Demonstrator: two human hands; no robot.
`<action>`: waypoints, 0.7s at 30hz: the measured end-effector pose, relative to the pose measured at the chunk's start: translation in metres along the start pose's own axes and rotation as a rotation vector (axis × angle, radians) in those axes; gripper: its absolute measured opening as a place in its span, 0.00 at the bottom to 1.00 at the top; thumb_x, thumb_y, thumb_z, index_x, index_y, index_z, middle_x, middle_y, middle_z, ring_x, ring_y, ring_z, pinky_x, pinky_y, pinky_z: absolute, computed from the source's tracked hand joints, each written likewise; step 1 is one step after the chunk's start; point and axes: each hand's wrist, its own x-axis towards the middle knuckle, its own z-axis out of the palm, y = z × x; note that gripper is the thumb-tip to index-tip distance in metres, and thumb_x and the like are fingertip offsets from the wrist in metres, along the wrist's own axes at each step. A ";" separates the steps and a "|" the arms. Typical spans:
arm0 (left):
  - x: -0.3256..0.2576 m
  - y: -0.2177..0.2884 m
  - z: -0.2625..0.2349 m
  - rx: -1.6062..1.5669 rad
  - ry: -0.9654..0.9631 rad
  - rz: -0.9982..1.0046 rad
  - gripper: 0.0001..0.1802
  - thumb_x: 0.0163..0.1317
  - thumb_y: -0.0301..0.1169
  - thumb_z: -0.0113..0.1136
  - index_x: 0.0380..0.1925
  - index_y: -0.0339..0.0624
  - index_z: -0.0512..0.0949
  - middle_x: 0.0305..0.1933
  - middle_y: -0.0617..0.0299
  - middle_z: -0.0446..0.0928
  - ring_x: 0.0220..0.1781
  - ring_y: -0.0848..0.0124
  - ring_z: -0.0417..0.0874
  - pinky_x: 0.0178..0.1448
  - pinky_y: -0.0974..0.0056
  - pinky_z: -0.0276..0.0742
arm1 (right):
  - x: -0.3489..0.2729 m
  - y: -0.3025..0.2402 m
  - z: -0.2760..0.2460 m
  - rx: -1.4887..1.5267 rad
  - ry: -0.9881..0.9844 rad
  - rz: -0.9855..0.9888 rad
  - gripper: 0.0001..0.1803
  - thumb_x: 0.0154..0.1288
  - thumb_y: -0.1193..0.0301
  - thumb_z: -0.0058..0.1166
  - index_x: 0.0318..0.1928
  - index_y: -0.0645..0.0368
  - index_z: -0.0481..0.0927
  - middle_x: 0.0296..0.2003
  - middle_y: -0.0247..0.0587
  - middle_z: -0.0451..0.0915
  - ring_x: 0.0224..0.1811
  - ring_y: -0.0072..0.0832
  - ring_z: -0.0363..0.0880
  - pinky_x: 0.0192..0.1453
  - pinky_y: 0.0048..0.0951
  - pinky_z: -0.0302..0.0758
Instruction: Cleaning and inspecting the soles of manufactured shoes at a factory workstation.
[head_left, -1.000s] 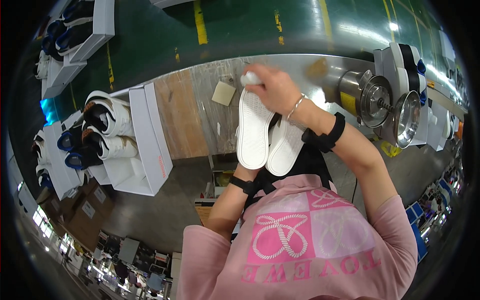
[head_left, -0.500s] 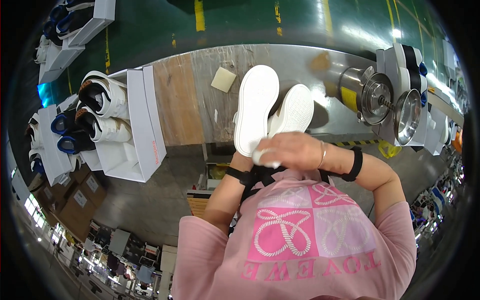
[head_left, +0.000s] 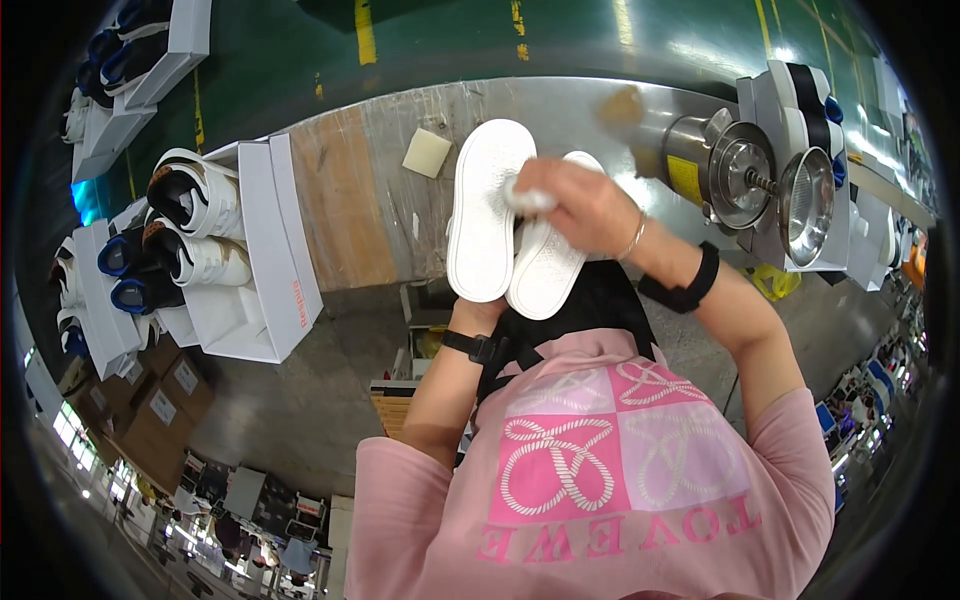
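Note:
A white-soled shoe (head_left: 478,262), sole facing up, rests on my left hand (head_left: 477,315). Only the wrist and heel of that hand show; the fingers are hidden under the shoe. A second shoe (head_left: 545,275) lies sole up just to its right. My right hand (head_left: 590,205) is closed round a small white cloth wad (head_left: 530,200), which is against or just over the inner edge of the left sole, while the hand covers the middle of the second shoe. A pale square sponge (head_left: 427,153) lies on the bench beyond the left shoe.
The bench (head_left: 340,190) is part metal, part taped brown board. At right stands a metal pump can (head_left: 735,180) with a dish, beside a box of shoes (head_left: 795,110). An opened white shoebox (head_left: 250,310) with white sneakers (head_left: 205,250) is at left, with other boxes beyond.
My right hand has moved with the cloth wad away from me, from the near end of the soles to their middle. Both shoes have come slightly nearer to me.

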 end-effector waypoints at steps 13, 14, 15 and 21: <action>0.002 -0.005 -0.003 -0.041 0.057 0.032 0.25 0.76 0.39 0.52 0.66 0.37 0.69 0.62 0.54 0.77 0.62 0.64 0.78 0.66 0.60 0.76 | -0.086 -0.049 -0.015 0.100 -0.112 -0.017 0.22 0.50 0.79 0.66 0.49 0.57 0.78 0.52 0.48 0.81 0.44 0.41 0.84 0.44 0.37 0.82; -0.001 -0.004 -0.001 -0.048 0.052 0.044 0.25 0.75 0.38 0.53 0.66 0.37 0.69 0.62 0.53 0.77 0.62 0.64 0.78 0.66 0.59 0.76 | -0.094 -0.038 -0.015 0.107 -0.036 0.039 0.24 0.47 0.81 0.67 0.48 0.56 0.79 0.49 0.48 0.83 0.45 0.43 0.84 0.46 0.38 0.82; -0.003 -0.003 -0.004 0.153 0.064 0.088 0.34 0.72 0.44 0.56 0.72 0.39 0.63 0.71 0.49 0.70 0.72 0.57 0.71 0.74 0.50 0.70 | -0.103 -0.028 -0.015 0.080 0.031 0.099 0.24 0.48 0.82 0.67 0.48 0.56 0.80 0.48 0.48 0.83 0.45 0.43 0.84 0.46 0.39 0.82; -0.002 -0.011 -0.032 -0.080 0.068 0.006 0.27 0.73 0.37 0.55 0.67 0.36 0.68 0.66 0.50 0.74 0.66 0.60 0.76 0.71 0.56 0.74 | -0.095 -0.066 0.001 0.073 0.050 -0.186 0.22 0.47 0.78 0.66 0.46 0.57 0.81 0.52 0.47 0.81 0.39 0.38 0.84 0.43 0.34 0.83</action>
